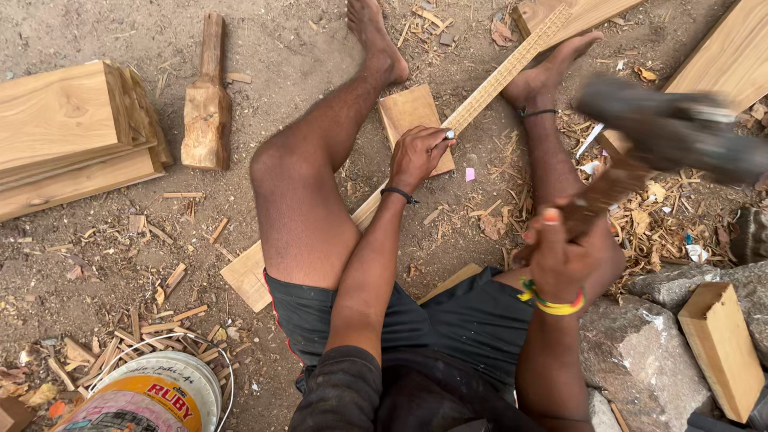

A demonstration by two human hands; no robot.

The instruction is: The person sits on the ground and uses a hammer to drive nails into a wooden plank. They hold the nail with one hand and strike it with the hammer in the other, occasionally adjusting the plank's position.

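Head view. The person sits on bare ground, legs spread, with a long carved wooden strip (496, 84) running diagonally between the feet. The left hand (418, 156) is closed around a chisel (448, 136), whose metal end shows at the thumb and rests on the strip, above a small square wooden block (404, 112). The right hand (564, 252) is closed around the handle of a hammer (664, 132), raised well above the work and blurred by motion.

Risks, as judged from this position. The left hand's fingers sit just below the chisel's struck end, so an off-centre blow could land on the knuckles. Both bare feet lie beside the strip; a glancing chisel could slip toward them. The strip appears held only by leg and foot, so it may shift under the blow and spoil the carving. Wood chips (640, 216) litter the ground near the right leg, and could fly up. A wooden mallet (206, 104), stacked planks (68, 120) and a bucket (160, 396) lie well apart, posing no hazard.
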